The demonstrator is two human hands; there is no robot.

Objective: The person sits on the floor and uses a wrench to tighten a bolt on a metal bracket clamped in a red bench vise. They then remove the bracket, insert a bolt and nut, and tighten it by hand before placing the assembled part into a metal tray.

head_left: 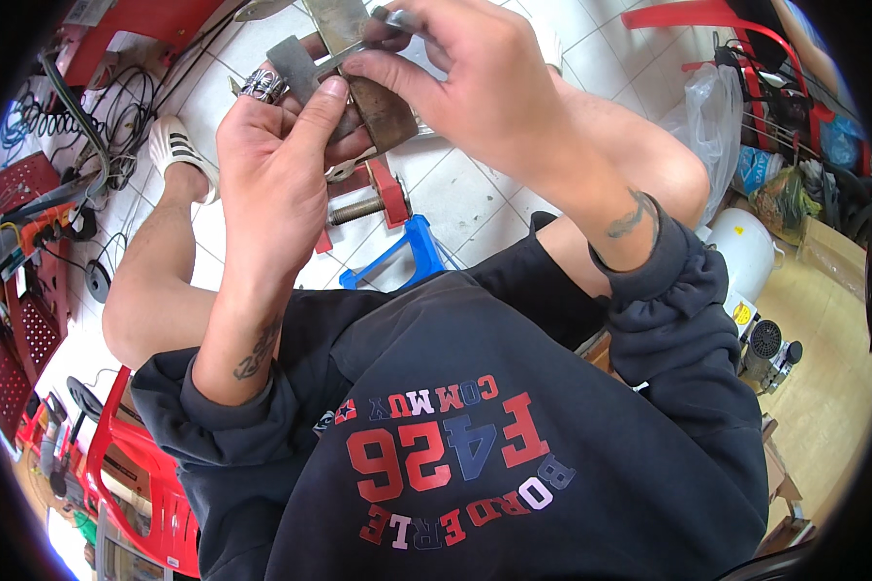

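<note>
Near the top of the head view, my left hand (281, 160) is closed around a worn, brownish flat metal bar (383, 111). A smaller grey metal plate (294, 68) sits against the bar's left side, by my left thumb. My right hand (465, 87) comes in from the right, with thumb and fingers pinched at the bar. A thin metal piece (342, 61) lies across the bar and runs under my right thumb. My right fingers partly hide its far end. Below the bar, a red clamp (389, 194) with a threaded screw shows, apart from both hands.
A blue stand (421, 247) is on the tiled floor between my legs. Black cables (116, 126) tangle at the left, near red machinery. A red plastic chair (155, 474) stands lower left. At the right are a clear plastic bag (712, 116), a white tank (741, 252) and a cardboard box (833, 254).
</note>
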